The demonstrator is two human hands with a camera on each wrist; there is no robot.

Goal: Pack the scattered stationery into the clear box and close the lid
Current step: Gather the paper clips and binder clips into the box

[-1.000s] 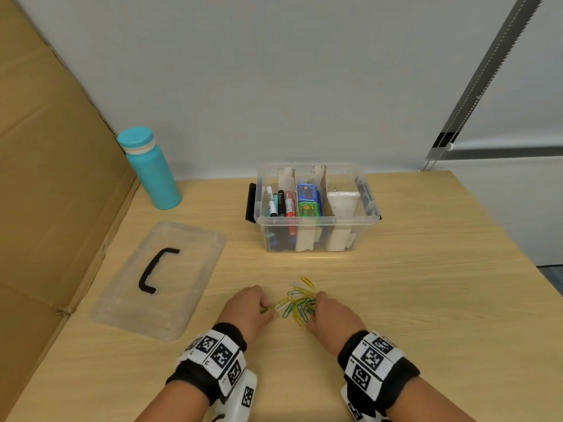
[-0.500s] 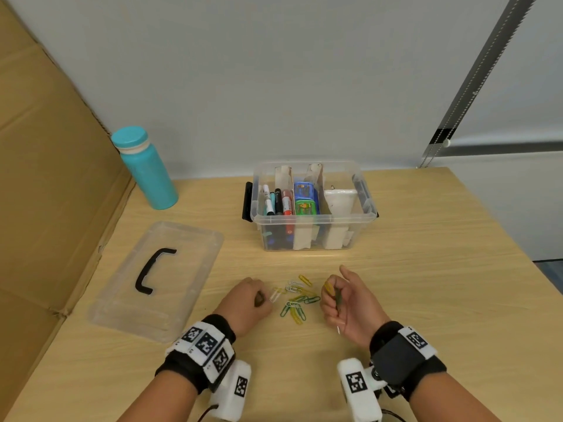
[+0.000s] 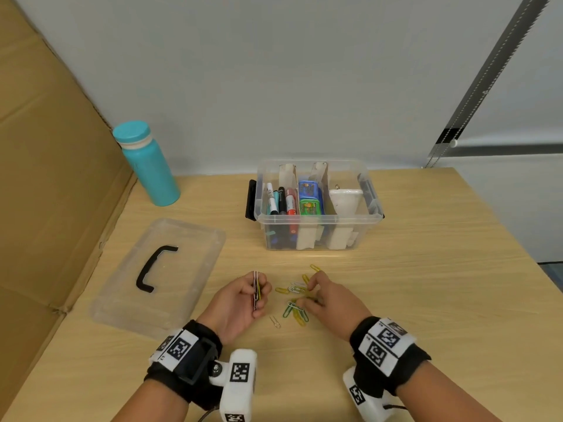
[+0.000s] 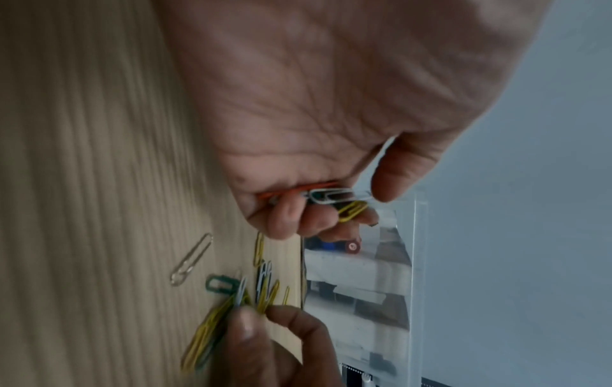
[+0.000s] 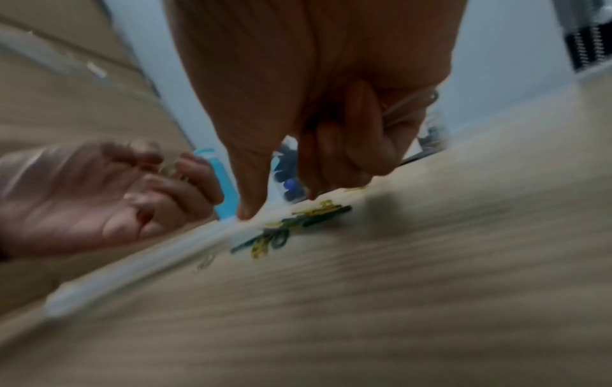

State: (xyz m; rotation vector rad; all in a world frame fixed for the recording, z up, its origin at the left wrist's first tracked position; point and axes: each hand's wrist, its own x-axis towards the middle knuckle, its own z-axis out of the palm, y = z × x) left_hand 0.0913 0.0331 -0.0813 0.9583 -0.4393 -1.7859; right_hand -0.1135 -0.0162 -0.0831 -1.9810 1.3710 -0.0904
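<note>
Several coloured paper clips (image 3: pixel 294 290) lie in a loose pile on the wooden table, in front of the clear box (image 3: pixel 320 219). My left hand (image 3: pixel 259 292) is turned thumb-up left of the pile and grips a bundle of clips (image 3: pixel 256 287) between thumb and curled fingers; the left wrist view shows the bundle (image 4: pixel 334 196) as red, white and yellow. My right hand (image 3: pixel 307 296) reaches down onto the pile, and its thumb and forefinger (image 4: pixel 245 322) pinch yellow clips (image 4: pixel 261 285). One pale clip (image 3: pixel 275 321) lies apart, nearer me. The box holds markers, small tins and cardboard dividers.
The clear lid (image 3: pixel 182 269) with a black handle (image 3: pixel 152 269) lies flat to the left of the hands. A teal bottle (image 3: pixel 149 169) stands at the back left beside a cardboard wall (image 3: pixel 45 178). The table's right edge is close to the box side.
My left hand has turned from knuckles-up to thumb-up, showing the clip bundle. My right hand, raised half a second ago, has dropped back onto the pile.
</note>
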